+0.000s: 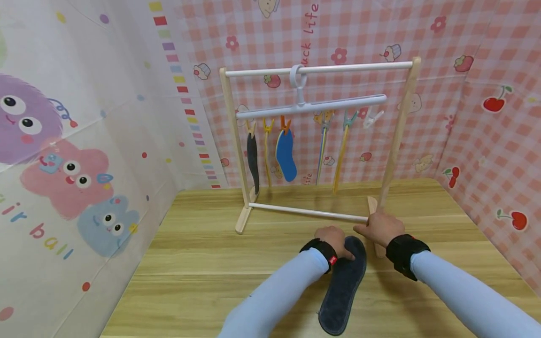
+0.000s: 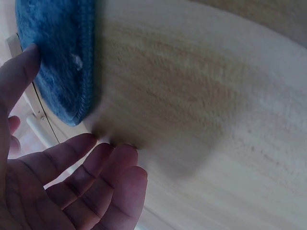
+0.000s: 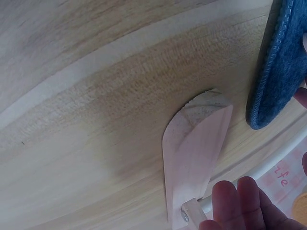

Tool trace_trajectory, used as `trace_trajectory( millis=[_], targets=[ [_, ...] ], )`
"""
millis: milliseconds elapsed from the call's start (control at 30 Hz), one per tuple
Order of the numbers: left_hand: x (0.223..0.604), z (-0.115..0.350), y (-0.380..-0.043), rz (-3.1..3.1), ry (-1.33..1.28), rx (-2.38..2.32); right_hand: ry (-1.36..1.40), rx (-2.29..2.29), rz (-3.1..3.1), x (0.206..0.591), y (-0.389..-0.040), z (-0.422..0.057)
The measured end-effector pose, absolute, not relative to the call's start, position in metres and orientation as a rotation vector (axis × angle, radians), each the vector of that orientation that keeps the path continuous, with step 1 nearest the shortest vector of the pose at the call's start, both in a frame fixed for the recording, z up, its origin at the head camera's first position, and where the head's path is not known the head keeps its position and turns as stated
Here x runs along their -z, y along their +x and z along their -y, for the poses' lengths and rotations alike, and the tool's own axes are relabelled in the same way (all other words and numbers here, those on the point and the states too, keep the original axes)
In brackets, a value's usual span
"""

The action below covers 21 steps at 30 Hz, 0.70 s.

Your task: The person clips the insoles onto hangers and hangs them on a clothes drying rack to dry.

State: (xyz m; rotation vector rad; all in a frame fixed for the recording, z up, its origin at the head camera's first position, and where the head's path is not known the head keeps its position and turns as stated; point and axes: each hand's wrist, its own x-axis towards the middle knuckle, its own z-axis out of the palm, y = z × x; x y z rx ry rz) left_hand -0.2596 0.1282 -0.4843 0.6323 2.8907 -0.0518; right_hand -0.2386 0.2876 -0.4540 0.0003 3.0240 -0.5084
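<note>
A dark fuzzy insole (image 1: 343,286) with a stitched edge lies flat on the wooden table. My left hand (image 1: 334,240) is at its far end. In the left wrist view the thumb (image 2: 24,72) touches the insole's fuzzy top (image 2: 57,52), while the other fingers (image 2: 115,172) are loosely bent beside its edge, near the tabletop. My right hand (image 1: 383,228) is by the right foot (image 3: 196,153) of a wooden rack, close to the lower white bar. Its visible fingers (image 3: 237,201) look extended; whether they touch the rack is hard to tell.
Above the table, a white hanger (image 1: 313,107) hangs from the rack's top bar (image 1: 355,68). Clips on it hold a dark insole (image 1: 252,159), a blue insole (image 1: 285,155) and several thin edge-on pieces. A white clip (image 1: 372,117) hangs at the right. Patterned cloth (image 1: 448,61) surrounds the table (image 1: 203,277).
</note>
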Motion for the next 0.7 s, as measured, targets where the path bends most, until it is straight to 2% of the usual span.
trace_trajectory(
  millis=[367, 700],
  targets=[
    [0.473, -0.131, -0.244, -2.914, 0.668, 0.087, -0.024, 0.53, -3.034, 0.456, -0.24, -0.289],
    [0.472, -0.133, -0.245, -2.916, 0.638, 0.035, -0.016, 0.542, -3.058, 0.453, -0.243, -0.292]
  ],
)
